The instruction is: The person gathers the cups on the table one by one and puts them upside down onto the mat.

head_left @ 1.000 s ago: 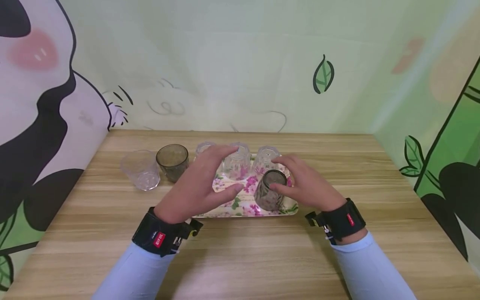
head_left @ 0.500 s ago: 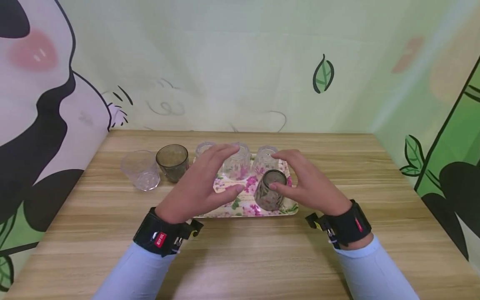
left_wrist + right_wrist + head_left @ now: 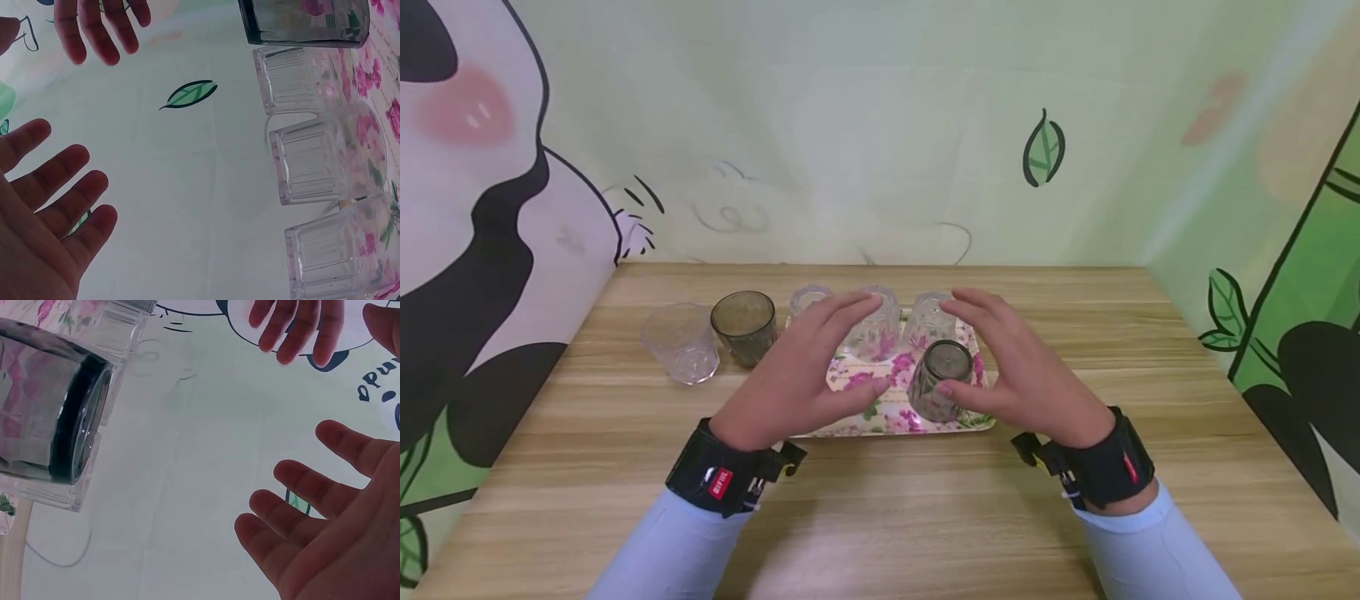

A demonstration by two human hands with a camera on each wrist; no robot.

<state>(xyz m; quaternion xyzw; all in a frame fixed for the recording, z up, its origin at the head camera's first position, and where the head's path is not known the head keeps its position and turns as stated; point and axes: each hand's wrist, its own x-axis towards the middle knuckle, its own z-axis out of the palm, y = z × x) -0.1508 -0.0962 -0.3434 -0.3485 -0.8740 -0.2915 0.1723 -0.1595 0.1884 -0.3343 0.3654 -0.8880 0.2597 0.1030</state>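
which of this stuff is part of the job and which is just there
Part of the job, it seems:
floral tray
three upturned clear glasses on it
upturned dark glass on it, by the right hand
probably also the loose clear glass and loose dark glass beside the tray

Just there:
wooden table
printed backdrop
black wrist straps

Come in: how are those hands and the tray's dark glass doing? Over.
Left hand, right hand: both empty, hovering. Dark glass: upside down on flowered tray. Possible obstacles: three clear glasses behind it.
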